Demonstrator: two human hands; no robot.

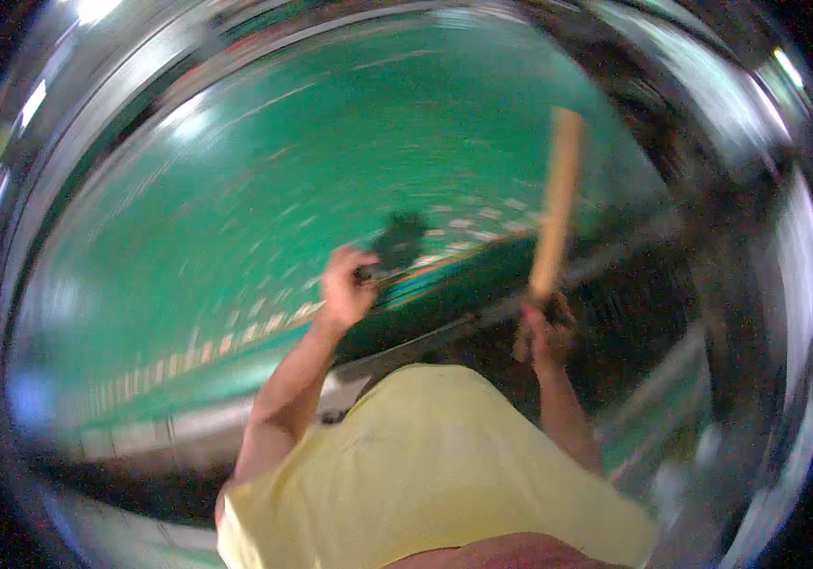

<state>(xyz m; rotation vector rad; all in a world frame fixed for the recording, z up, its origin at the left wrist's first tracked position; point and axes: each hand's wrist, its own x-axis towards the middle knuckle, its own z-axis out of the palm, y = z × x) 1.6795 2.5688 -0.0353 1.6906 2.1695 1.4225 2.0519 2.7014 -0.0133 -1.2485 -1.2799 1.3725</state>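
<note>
My right hand (547,337) is closed round the lower end of a long, flat, tan wooden strip (559,194). The strip stands up and away from me, tilted slightly to the right. Over the near edge of a wide green surface (264,180) is my left hand (345,287), its fingers curled in. Something dark shows between thumb and fingers, too blurred to name. The hand's dark shadow falls on the green just beyond it.
Small pale pieces (463,225) lie scattered along the near part of the green surface. A dark band runs below its near edge, by my yellow top. Dark, blurred structures (672,123) rise on the right, and bright lamps (786,68) line the rim.
</note>
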